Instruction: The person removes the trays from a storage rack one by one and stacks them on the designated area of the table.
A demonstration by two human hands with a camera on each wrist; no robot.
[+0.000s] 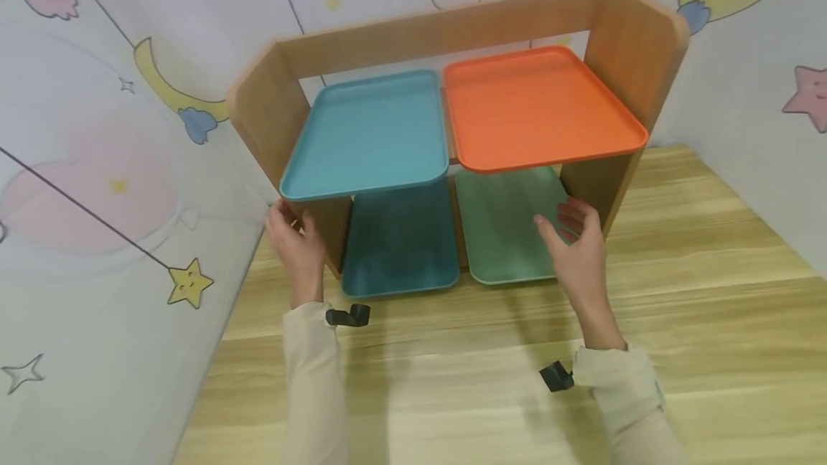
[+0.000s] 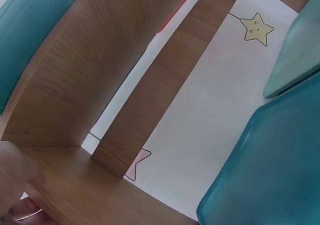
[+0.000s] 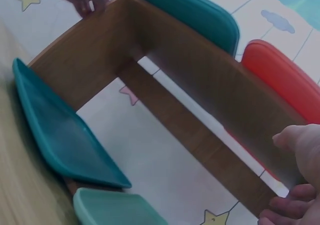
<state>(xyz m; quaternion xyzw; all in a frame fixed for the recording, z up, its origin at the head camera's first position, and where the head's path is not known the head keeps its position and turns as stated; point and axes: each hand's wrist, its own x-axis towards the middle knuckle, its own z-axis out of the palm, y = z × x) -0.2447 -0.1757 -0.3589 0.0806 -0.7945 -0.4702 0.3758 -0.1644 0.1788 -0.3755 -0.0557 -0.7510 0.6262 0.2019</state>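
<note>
A two-tier wooden shelf [image 1: 446,24] stands on the table and bears trays on both levels. My left hand [image 1: 296,242] grips the front edge of its left side panel [image 2: 105,195], below the light blue tray [image 1: 375,136]; the thumb is on the inner face and the fingers are outside. My right hand [image 1: 579,246] is held with thumb and fingers spread and nothing between them. It overlaps the light green tray [image 1: 510,228] in the head view, close to the right side panel [image 1: 597,189]. An orange tray [image 1: 536,110] lies above it.
On the lower level, left, lies a dark teal tray [image 1: 402,242]. The wood-grain table [image 1: 711,293] extends in front and to the right. White walls [image 1: 97,235] with cartoon prints stand close behind and on both sides. Each wrist carries a small black mount [image 1: 349,316].
</note>
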